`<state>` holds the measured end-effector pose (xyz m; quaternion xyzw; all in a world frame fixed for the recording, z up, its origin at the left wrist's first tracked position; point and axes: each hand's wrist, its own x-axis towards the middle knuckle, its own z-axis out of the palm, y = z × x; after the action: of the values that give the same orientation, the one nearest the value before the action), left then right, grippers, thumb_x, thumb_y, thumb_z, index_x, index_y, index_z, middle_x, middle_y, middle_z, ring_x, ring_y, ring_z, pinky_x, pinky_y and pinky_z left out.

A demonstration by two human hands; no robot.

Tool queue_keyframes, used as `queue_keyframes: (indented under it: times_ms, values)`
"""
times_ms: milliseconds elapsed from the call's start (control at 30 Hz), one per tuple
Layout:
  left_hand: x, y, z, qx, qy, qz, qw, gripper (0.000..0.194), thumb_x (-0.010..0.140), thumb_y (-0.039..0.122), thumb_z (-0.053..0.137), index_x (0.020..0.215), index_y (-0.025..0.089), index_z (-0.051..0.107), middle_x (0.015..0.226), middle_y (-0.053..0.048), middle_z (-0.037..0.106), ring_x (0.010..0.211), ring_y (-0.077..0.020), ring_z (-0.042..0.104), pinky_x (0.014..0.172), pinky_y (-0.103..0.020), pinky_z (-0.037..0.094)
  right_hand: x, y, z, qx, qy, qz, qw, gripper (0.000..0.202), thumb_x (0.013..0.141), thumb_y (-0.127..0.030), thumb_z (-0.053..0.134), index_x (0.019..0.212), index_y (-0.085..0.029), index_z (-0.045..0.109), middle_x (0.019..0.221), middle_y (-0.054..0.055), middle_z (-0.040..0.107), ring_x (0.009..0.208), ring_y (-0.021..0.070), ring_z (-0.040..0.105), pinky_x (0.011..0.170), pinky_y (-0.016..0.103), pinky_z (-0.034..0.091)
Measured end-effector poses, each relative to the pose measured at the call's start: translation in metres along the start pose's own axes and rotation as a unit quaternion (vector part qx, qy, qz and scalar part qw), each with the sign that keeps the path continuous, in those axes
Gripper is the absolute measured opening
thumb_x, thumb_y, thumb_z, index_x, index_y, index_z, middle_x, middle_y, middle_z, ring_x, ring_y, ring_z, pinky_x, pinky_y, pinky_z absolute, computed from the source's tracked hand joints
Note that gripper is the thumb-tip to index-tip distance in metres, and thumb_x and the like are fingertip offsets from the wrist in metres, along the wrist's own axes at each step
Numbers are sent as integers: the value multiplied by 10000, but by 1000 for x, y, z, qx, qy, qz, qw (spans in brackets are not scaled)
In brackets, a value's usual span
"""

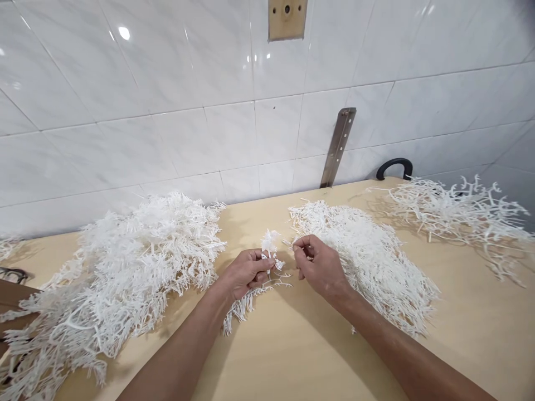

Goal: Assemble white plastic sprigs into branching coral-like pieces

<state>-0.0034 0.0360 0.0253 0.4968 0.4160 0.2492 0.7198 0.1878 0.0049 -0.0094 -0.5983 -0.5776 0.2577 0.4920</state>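
Note:
My left hand (249, 272) pinches a small white plastic sprig (271, 243) with frilly, leaf-like tips. Under that hand a thin branching white piece (242, 309) shows; whether it is held or lies on the table I cannot tell. My right hand (320, 264) is closed, thumb against forefinger, at the left edge of a heap of fine white sprigs (376, 262). What its fingertips hold, if anything, is too small to make out. To the left of my left hand spreads a larger heap of frilly white branches (154, 262).
Both heaps lie on a pale wooden table (292, 356) against a white tiled wall (175, 139). Looser white branched stems (455, 209) lie at the far right, near a black curved handle (395, 162). A metal strip (338, 147) leans on the wall. A brown box edge (16, 306) shows at left.

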Motion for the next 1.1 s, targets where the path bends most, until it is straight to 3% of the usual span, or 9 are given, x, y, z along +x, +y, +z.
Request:
queue_keyframes:
  times_ms: [67,167,300,367,467,533,633,800,1100]
  values:
    - [1,-1,-2,-14,-4,1,1000,381,640,405,818,690,159,532,512,92,361,440,-27,203,426,-216,86,4,-2,-9,-82,76,-81,990,78,872,-275,545,862,-209,586,722,25,642,538,137,600,541,255,511]
    - [2,-3,-3,-17,1,-6,1000,355,658,388,807,702,153,545,531,81,394,442,-27,210,423,-217,85,14,-2,-25,-184,178,-186,949,89,884,-212,512,855,-204,596,816,57,631,618,149,579,634,283,522]
    - [3,-6,-4,-15,11,-6,1000,354,663,400,801,727,140,570,604,39,497,447,-23,243,417,-216,93,21,-3,-36,-230,232,-225,918,159,886,-174,494,965,-174,632,1116,151,611,732,178,599,681,329,535]
    - [3,-6,-4,-9,12,-6,1000,356,663,405,804,733,139,578,578,51,470,442,-25,245,415,-216,97,17,-5,-32,-201,197,-210,936,165,894,-205,507,983,-170,642,1110,153,636,710,176,605,656,324,532]
    - [2,-5,-3,10,-2,-7,1000,358,689,434,788,732,143,586,487,87,365,421,-33,215,415,-220,96,7,-12,-20,-124,33,-141,982,175,908,-283,525,951,-193,668,873,74,703,644,167,627,602,285,517]
    - [1,-5,-3,24,-8,-8,1000,370,704,462,776,732,145,587,461,89,353,415,-38,215,415,-222,98,1,-16,-12,-87,-69,-77,991,212,908,-340,530,927,-208,695,783,37,707,591,160,637,563,271,504]
    - [2,-6,-3,40,-12,-8,999,397,710,502,763,725,148,584,445,88,352,407,-39,218,415,-224,99,-5,-21,-5,-37,-157,13,987,248,894,-383,537,881,-217,720,690,-2,683,442,121,571,473,251,464]
    - [3,-6,-3,40,-6,-2,999,416,695,513,773,726,157,560,465,86,364,413,-40,227,408,-221,104,-6,-22,-2,47,-192,93,976,195,834,-361,592,831,-201,703,605,-27,624,409,99,520,404,214,435]
    - [1,-6,1,36,12,17,999,397,669,462,785,756,159,543,538,80,415,429,-34,262,398,-204,123,-6,-14,6,106,-195,119,968,175,806,-354,621,855,-190,652,556,-55,581,375,87,488,363,199,428]
